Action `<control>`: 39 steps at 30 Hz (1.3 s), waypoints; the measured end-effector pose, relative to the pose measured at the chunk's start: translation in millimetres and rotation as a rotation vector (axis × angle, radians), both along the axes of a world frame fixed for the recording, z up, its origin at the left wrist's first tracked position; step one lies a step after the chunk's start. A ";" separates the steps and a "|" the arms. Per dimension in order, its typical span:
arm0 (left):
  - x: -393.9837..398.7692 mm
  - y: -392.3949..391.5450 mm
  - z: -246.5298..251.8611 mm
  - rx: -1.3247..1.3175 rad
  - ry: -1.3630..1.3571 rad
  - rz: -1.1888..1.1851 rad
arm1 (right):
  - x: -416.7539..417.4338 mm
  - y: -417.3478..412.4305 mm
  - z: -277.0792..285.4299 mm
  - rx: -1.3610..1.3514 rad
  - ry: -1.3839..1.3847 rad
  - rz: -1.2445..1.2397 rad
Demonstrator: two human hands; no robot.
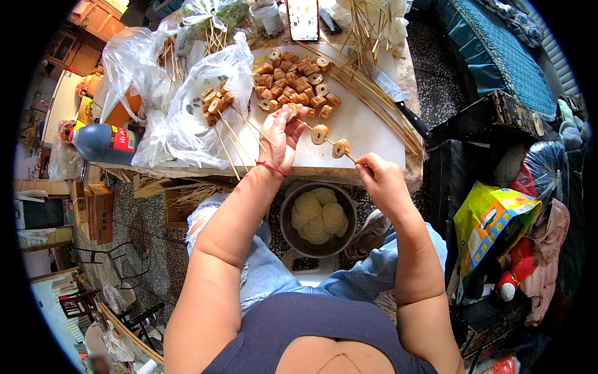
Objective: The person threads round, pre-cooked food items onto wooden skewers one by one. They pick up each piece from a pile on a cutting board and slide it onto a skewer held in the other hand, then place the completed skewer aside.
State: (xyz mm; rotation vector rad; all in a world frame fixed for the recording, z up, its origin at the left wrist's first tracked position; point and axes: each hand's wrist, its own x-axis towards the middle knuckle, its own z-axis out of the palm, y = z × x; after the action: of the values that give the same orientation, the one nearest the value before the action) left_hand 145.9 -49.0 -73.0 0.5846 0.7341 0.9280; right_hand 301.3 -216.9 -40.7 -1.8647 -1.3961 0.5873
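Observation:
My right hand (384, 181) pinches the lower end of a thin bamboo skewer (330, 141). Two brown rolled pieces of food (340, 148) are threaded along it, apart from each other. At the skewer's upper end, my left hand (281, 135) holds another rolled piece (293, 112) between its fingertips; whether the tip has gone through it is hidden. Just beyond lies a heap of similar browned rolls (294, 82) on a white cutting board (369, 135). Left of my left hand, finished skewers with rolls (217, 101) rest on a plate covered by a clear plastic bag (187, 135).
Bare skewers (373, 100) and a black-handled knife (413, 120) lie on the board's right side. A phone (302, 21) stands at the back. A large bottle of dark liquid (105, 142) is at the left edge. Below the table, a metal pot (319, 219) holds pale round slices.

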 end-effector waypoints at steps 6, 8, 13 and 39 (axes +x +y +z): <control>1.2 -5.3 -5.0 -0.010 -0.030 0.009 | -4.9 1.3 0.8 0.024 -0.024 -0.002; 1.5 -7.6 -6.4 -0.021 -0.059 -0.009 | -7.9 1.4 0.3 0.026 -0.023 -0.005; 5.7 -16.2 -9.6 -0.035 -0.072 -0.091 | -13.6 4.9 -5.7 0.033 0.021 0.000; 10.0 -39.4 3.9 -0.008 0.012 -0.200 | -13.2 11.2 -11.5 0.069 0.208 -0.044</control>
State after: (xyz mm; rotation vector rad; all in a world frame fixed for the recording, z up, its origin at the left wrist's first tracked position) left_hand 155.9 -88.4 -69.1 0.6448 0.6768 0.7364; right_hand 288.0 -205.7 -52.2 -1.7222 -1.2217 0.6821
